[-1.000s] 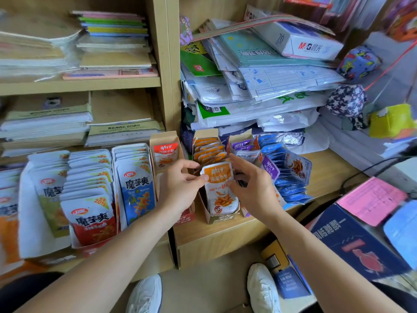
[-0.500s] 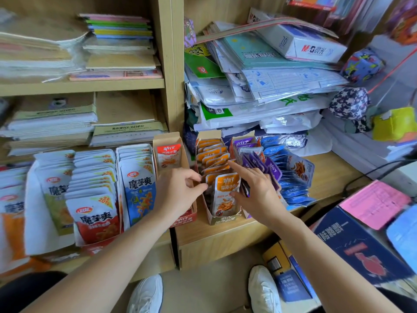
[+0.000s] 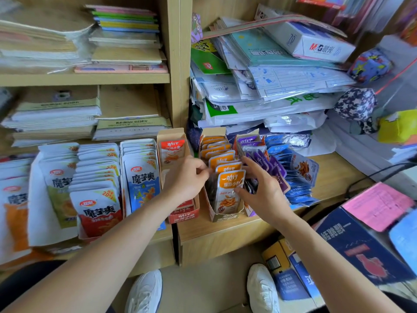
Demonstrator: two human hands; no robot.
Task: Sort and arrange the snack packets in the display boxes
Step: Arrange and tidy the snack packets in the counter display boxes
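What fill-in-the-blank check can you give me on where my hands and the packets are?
The left hand and right hand both touch packets coloured ____.
The purple packets stand directly ____ of the orange packets.
The red box stands ____ of the orange packets.
Answers: orange; right; left.

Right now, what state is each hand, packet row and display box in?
orange packets, upright in a row inside the orange box
left hand, fingers curled against the row's left edge; grip unclear
right hand, fingers straight, thumb on the front packet
purple packets, fanned, leaning
blue packets, fanned, slumped forward
red box, open, one red packet at its back
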